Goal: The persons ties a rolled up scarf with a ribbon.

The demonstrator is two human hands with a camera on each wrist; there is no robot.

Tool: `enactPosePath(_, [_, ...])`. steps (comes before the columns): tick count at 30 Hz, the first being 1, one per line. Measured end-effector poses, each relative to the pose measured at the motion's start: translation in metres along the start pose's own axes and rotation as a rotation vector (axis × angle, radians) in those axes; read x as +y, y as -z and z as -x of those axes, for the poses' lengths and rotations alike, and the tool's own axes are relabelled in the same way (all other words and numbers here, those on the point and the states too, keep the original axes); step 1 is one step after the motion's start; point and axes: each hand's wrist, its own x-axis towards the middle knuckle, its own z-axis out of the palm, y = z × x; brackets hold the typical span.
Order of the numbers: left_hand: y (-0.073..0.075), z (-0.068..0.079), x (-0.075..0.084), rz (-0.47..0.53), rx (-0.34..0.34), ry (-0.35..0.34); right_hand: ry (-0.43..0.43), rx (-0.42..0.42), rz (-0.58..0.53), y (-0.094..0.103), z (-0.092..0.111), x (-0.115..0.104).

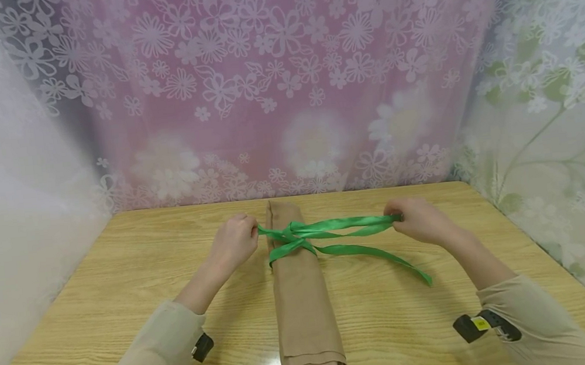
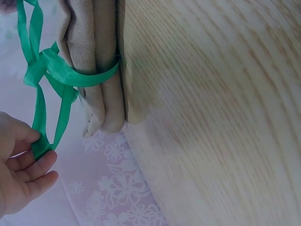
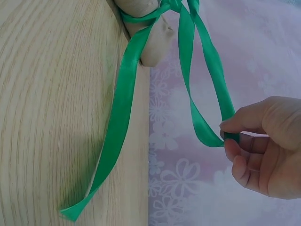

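A green ribbon (image 1: 349, 223) is wrapped and knotted around a rolled-up tan cloth (image 1: 304, 299), which lies lengthwise on the table. To the left of the roll, my left hand (image 1: 234, 239) pinches a small ribbon loop between thumb and fingers; the left wrist view shows the loop's bend in the fingertips (image 2: 44, 162). Out to the right, my right hand (image 1: 420, 220) pinches the end of a longer loop, seen closely in the right wrist view. One loose ribbon tail (image 3: 113, 136) hangs down to the right of the roll, held by neither hand.
The wood-grain table (image 1: 180, 222) extends on both sides of the roll. A pink floral curtain (image 1: 283, 89) stands behind it, with pale patterned sheets at the left and right. Dark cameras sit on both sleeved forearms.
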Motion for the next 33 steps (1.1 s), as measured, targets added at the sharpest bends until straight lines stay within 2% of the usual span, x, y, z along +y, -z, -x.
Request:
enactPosePath(8, [0.0, 0.001, -0.001, 0.003, -0.012, 0.007, -0.014, -0.001, 0.043, 0.004, 0.004, 0.005])
enactPosePath(20, [0.001, 0.002, -0.004, -0.025, -0.001, 0.001, -0.006, 0.034, 0.045, 0.005, 0.006, 0.01])
enactPosePath(24, [0.002, 0.003, -0.005, -0.034, -0.019, 0.009, 0.013, 0.057, 0.029, 0.002, 0.007, 0.011])
enactPosePath(28, [0.002, 0.004, -0.009, -0.065, -0.022, -0.003, 0.041, 0.094, 0.031, 0.002, 0.008, 0.013])
enactPosePath(33, [0.006, 0.004, -0.014, -0.12, 0.012, -0.044, 0.035, 0.121, 0.049, 0.002, 0.008, 0.018])
